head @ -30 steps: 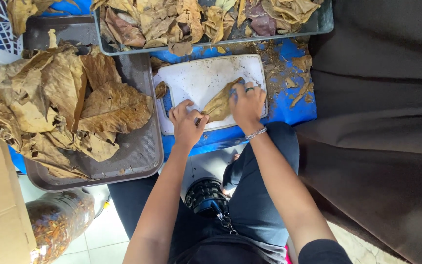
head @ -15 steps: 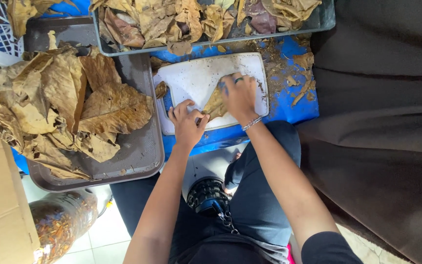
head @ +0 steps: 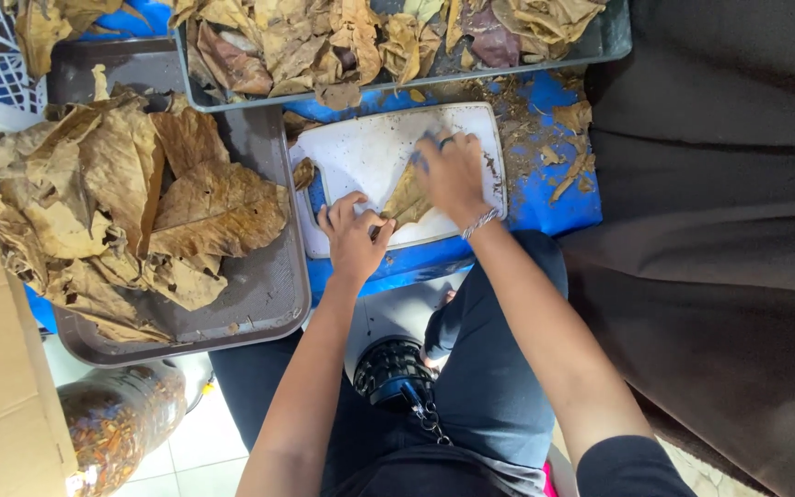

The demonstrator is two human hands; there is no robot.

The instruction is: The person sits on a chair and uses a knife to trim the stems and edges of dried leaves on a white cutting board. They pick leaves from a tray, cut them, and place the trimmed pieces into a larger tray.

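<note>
While right hand [head: 453, 175] presses dry leaf [head: 407, 201] with fingers spread, left hand [head: 353, 237] seemingly pinching its edge, white board [head: 370, 152]

The right hand [head: 453, 175] covers part of the dry leaf [head: 407, 198]; the upper tray [head: 614, 37] runs past the top edge.
</note>
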